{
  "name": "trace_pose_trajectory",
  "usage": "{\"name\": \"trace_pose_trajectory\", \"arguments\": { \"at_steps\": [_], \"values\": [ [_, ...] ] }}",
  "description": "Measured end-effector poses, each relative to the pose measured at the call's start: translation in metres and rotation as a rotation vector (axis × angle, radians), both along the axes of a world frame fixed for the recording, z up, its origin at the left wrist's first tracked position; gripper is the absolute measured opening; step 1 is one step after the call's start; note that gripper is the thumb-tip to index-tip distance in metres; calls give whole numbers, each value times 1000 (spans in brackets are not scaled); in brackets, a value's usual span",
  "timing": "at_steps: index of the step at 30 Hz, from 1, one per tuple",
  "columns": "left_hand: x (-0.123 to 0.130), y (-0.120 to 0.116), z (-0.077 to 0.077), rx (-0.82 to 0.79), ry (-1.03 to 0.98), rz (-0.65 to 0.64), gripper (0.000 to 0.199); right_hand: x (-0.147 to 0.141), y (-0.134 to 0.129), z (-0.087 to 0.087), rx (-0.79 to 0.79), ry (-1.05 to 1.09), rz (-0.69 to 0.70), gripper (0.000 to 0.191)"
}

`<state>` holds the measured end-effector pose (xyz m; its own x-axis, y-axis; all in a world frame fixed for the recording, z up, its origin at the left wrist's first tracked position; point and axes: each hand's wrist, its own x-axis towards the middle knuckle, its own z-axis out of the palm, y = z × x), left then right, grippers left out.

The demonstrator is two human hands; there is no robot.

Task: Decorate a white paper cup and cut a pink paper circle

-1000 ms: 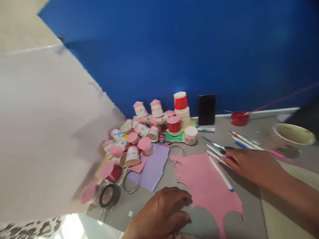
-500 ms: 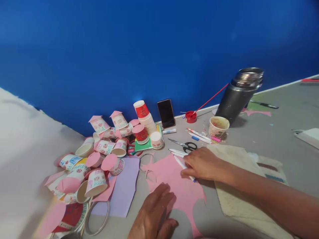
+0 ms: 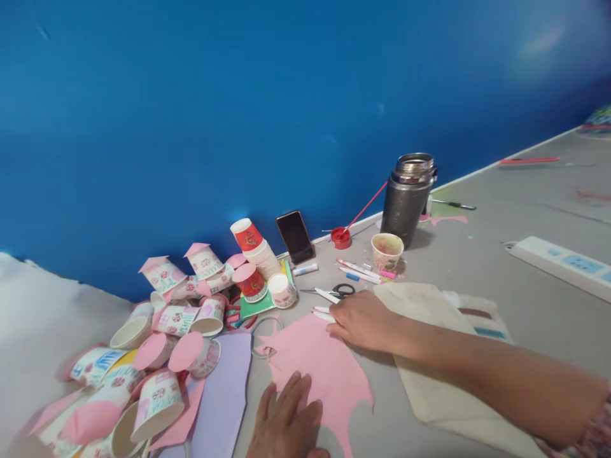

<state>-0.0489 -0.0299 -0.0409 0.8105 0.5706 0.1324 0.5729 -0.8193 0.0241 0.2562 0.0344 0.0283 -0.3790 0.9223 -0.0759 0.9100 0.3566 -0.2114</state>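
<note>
My right hand (image 3: 359,320) is curled over white markers (image 3: 323,312) at the edge of the pink paper (image 3: 317,362). A white marker (image 3: 328,296) sticks out from its fingers, across the scissors (image 3: 334,291); the fingertips are partly hidden. My left hand (image 3: 289,420) lies with fingers spread on the near left part of the pink paper, holding nothing. The paper has rounded pieces cut from its edges. Left of it lies a purple sheet (image 3: 224,394). Beyond the right hand are more markers (image 3: 360,273) and a patterned paper cup (image 3: 386,252).
Decorated paper cups (image 3: 160,401) with pink paper pieces crowd the left side. A cup stack (image 3: 262,254) and phone (image 3: 296,236) stand by the blue wall. A dark flask (image 3: 405,207) rises behind; a cloth (image 3: 420,362) lies under my right forearm, a power strip (image 3: 563,261) farther right.
The view has shifted, so things sit farther left. The marker that lay on the pink paper is now off it, beside the scissors at my right hand. My left hand stays on the paper.
</note>
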Motion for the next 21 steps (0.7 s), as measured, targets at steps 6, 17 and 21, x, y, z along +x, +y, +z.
{"name": "trace_pose_trajectory", "arguments": {
  "at_steps": [6,17,21],
  "values": [
    [18,-4,17,19,-35,65,57,-24,-20,-17,-3,131,288,22],
    [22,-1,0,-71,23,26,71,-29,-15,-34,-47,102,296,18],
    [36,-11,29,-254,43,148,58,-28,-20,-39,-20,119,290,12]
  ]
}}
